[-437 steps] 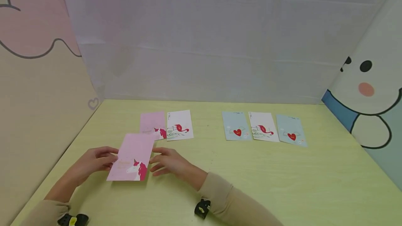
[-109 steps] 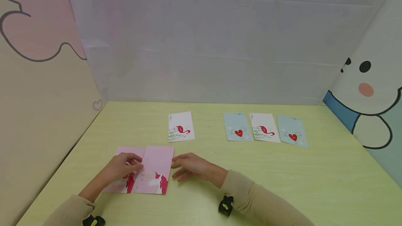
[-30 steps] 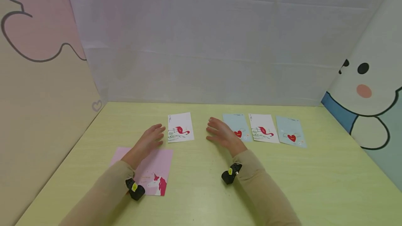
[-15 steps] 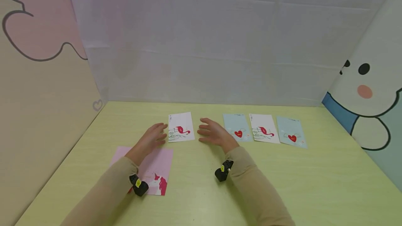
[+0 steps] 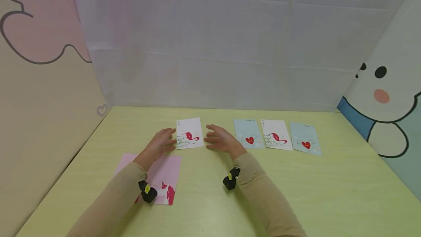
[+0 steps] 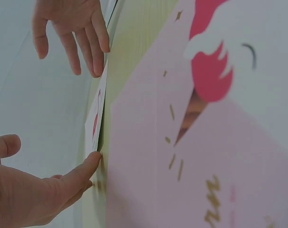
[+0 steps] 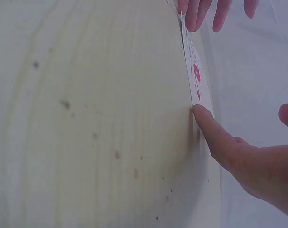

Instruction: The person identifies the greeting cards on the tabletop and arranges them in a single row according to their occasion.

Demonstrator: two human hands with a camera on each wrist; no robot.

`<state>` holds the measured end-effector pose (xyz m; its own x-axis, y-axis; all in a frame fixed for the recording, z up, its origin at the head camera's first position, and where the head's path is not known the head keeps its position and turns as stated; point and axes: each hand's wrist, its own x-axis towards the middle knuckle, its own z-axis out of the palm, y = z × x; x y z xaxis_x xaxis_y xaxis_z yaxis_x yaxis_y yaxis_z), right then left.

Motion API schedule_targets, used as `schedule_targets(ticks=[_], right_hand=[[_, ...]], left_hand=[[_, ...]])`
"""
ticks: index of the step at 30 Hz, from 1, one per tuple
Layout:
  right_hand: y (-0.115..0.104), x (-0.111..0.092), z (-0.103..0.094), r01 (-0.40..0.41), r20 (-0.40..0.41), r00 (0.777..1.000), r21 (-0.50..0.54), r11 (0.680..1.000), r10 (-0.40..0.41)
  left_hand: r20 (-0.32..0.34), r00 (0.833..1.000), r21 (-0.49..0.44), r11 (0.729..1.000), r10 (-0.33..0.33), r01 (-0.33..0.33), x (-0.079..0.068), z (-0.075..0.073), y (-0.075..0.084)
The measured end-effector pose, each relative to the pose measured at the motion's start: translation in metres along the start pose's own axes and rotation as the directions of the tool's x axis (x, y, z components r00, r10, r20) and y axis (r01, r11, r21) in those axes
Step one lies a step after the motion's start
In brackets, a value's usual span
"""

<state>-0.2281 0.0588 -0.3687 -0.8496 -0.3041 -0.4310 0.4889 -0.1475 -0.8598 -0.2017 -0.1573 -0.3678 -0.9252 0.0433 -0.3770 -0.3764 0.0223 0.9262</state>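
Pink unicorn card (image 5: 169,176) wristward of the relaxed, empty fingers of the left hand (image 5: 157,145), white flamingo card (image 5: 189,133) between them and the loosely extended, empty fingers of the right hand (image 5: 224,141), edge contact unclear: apparently positioning for pickup, next move calling for gentle inward pinch.

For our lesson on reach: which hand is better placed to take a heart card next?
Likely the right hand: it is close to one heart card, whereas the left hand is beyond a flamingo card.

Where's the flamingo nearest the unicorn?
In the head view, the flamingo card lies left of centre, between the left hand's grip and right hand's grip, beyond a unicorn card.
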Motion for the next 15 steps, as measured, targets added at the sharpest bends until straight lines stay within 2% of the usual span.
schedule_targets(ticks=[8, 15], right_hand=[[0.001, 0.002, 0.001, -0.002, -0.019, 1.0, -0.022, 1.0, 0.002], [0.002, 0.004, -0.002, -0.011, -0.023, 1.0, -0.03, 0.999, 0.011]], left_hand=[[-0.018, 1.0, -0.025, 1.0, -0.006, 0.005, 0.002, 0.003, 0.0], [-0.052, 0.999, -0.014, 1.0, 0.012, -0.013, 0.011, 0.003, -0.006]])
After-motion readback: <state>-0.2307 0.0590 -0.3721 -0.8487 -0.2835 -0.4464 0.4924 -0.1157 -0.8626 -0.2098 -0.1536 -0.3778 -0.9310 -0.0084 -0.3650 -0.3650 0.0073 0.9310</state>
